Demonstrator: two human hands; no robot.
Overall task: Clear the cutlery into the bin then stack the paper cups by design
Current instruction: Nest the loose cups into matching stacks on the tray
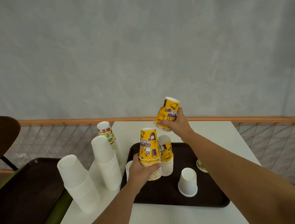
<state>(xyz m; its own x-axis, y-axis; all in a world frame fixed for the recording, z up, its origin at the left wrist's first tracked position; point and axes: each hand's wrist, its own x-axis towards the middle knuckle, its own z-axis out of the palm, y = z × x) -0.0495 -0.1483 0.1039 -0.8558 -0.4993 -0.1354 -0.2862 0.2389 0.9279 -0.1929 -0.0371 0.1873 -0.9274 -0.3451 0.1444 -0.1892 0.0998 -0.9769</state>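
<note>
My left hand grips an upside-down stack of yellow coffee-shop cups standing on the dark brown tray. My right hand holds a short stack of the same yellow cups tilted in the air, above and to the right of that stack. A second yellow stack stands just behind the gripped one. On the tray's right part stands an upside-down white cup. A green-printed cup is partly hidden behind my right forearm.
Two tall white cup stacks and a fruit-print stack stand on the white table left of the tray. Another dark tray lies at the left. A wire fence with an orange rail runs behind the table.
</note>
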